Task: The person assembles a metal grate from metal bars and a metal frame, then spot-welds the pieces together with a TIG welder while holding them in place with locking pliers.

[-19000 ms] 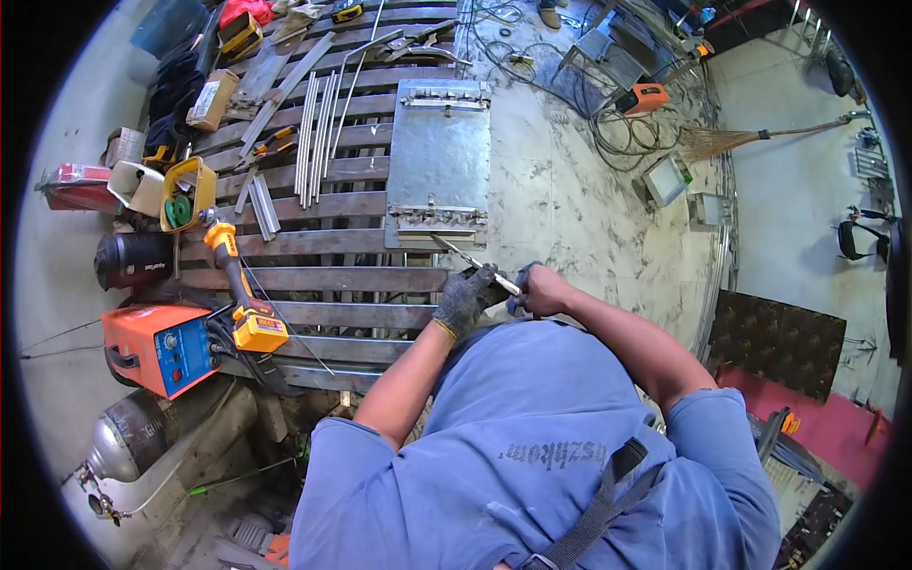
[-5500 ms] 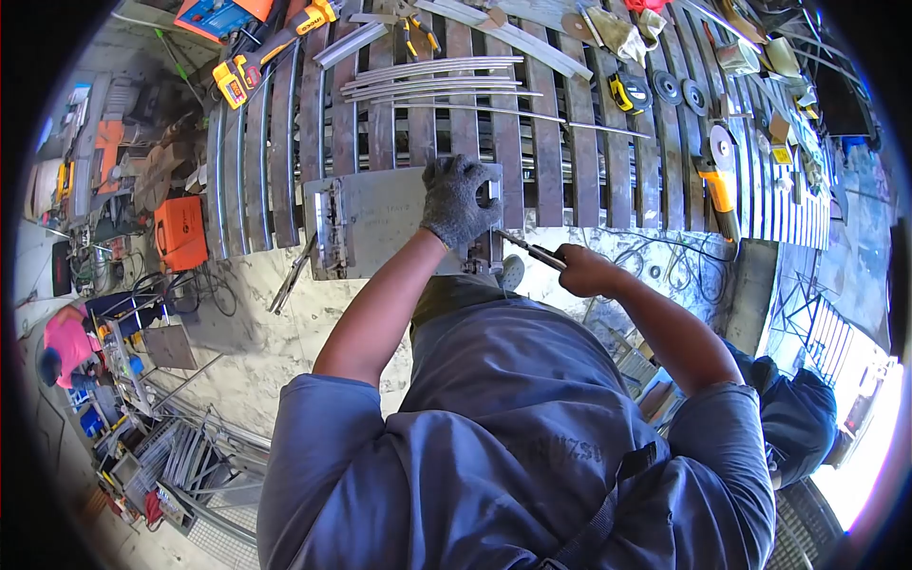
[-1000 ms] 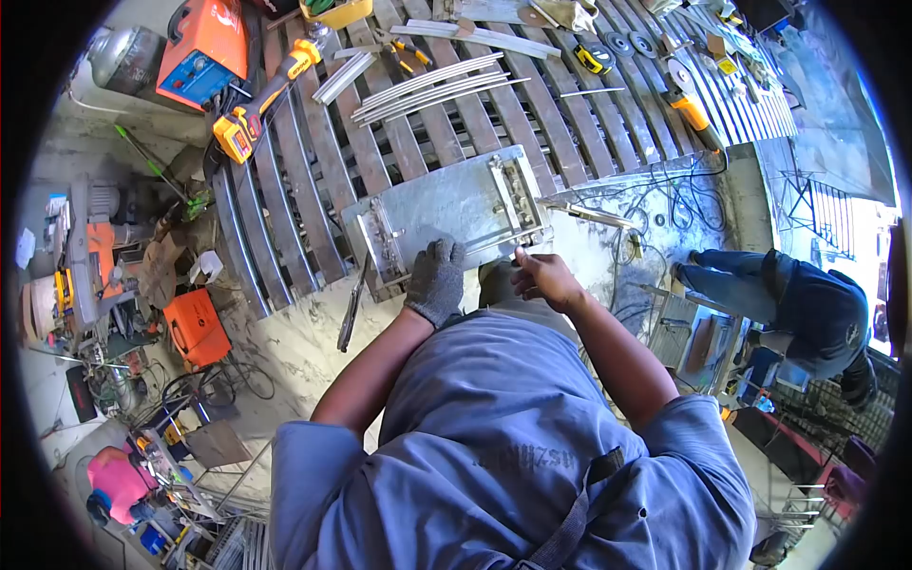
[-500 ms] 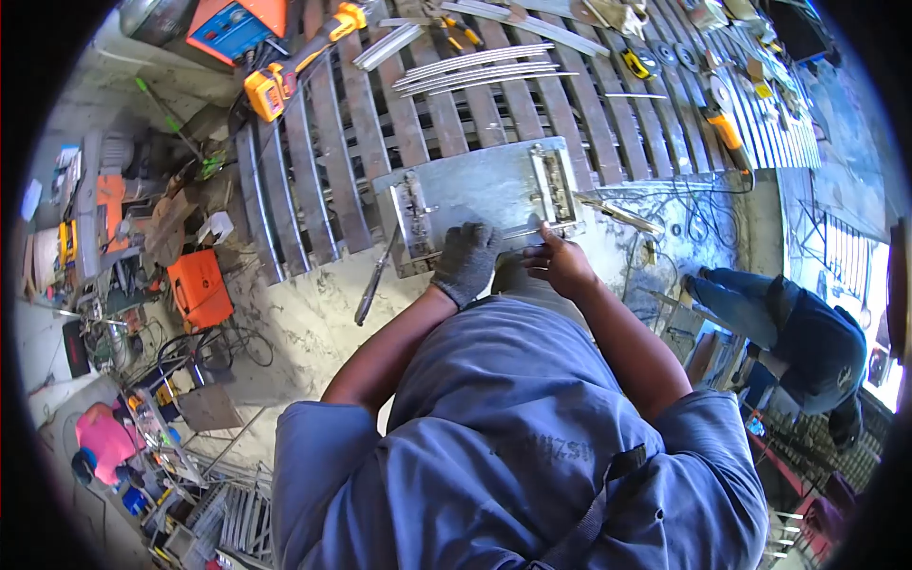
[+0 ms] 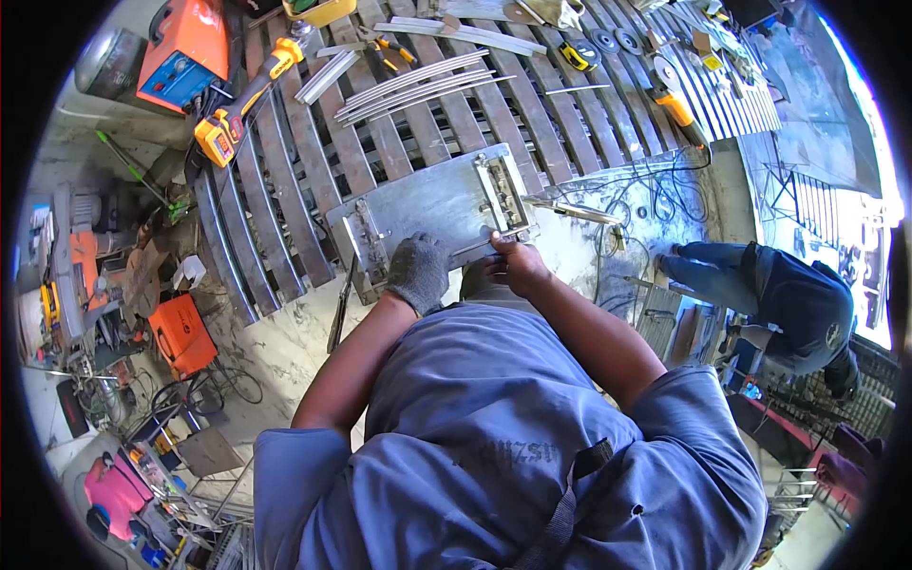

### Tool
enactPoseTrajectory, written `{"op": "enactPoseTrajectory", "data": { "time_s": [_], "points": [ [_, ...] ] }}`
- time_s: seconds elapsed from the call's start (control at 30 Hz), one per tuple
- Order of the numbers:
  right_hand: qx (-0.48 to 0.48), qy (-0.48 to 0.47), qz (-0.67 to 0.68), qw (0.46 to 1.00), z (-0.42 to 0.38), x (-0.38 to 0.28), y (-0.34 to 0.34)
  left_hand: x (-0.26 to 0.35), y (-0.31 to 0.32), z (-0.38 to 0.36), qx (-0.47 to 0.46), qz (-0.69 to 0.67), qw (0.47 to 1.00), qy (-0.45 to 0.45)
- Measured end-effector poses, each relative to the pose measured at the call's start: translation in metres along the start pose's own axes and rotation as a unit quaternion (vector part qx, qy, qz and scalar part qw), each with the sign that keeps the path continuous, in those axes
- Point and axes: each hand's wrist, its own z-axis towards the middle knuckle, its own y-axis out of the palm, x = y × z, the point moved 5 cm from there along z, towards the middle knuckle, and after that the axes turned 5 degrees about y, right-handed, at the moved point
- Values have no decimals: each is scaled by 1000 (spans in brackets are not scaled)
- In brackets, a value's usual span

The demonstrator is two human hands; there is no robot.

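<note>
A flat grey metal plate lies tilted across the near edge of the slatted bench, with a raised metal strip at each end. On its near edge rests my left hand, in a dark grey glove, fingers curled; the fingertips are hidden. My bare right hand pinches the near edge close to the right strip, thumb on top and fingers curled below. Locking pliers hang from the left end. Another long-handled clamp sticks out at the right end.
Thin metal rods, a yellow cordless grinder and a tape measure lie on the slatted bench. Cables cover the floor at right. Two people, one bent over, are nearby. An orange case stands left.
The whole view has shifted, so bench and plate appear further left and slightly more tilted. Both hands stay at the plate's near edge, with little change in their grip.
</note>
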Motion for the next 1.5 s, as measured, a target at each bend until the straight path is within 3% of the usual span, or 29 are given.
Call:
{"op": "enactPoseTrajectory", "data": {
  "time_s": [0.13, 0.33, 0.43, 0.53, 0.63, 0.83, 1.07, 1.1, 1.17, 1.27, 1.4, 1.5],
  "points": [
    [41, -25, 2, 999, -4, 0, 6, -10, 7, 13, -32, -19, 997, -62],
    [36, -47, 23, 998, -9, 2, 10, -4, -3, 27, -140, -29, 988, -63],
    [25, -48, 1, 999, -15, -2, 7, -4, -6, 24, -89, -44, 994, -41],
    [-3, -39, 8, 999, -13, 2, 3, -9, 8, 20, -99, -53, 992, -49],
    [-25, -39, 84, 995, -2, 8, 7, -14, 17, 24, -95, -72, 991, -64],
    [11, -77, 100, 992, 0, 1, 21, -9, 3, 34, -167, -92, 973, -127],
    [10, -126, 136, 983, 1, -1, 21, 17, 6, 13, -51, 21, 997, -45],
    [37, -115, 113, 986, -4, -2, 21, 24, 3, 9, -37, 38, 998, -26],
    [0, -96, 79, 992, -6, -3, 23, 33, 0, 1, -13, 74, 997, 7],
    [7, -51, 49, 998, -4, -1, 15, 34, 18, -1, -6, 70, 997, -16],
    [-13, -11, 75, 997, -5, -2, 21, 41, 9, 2, -63, 93, 994, -14],
    [-22, -3, 78, 997, -6, -5, 28, 34, 11, 6, -39, 57, 997, -19]
  ]
}}
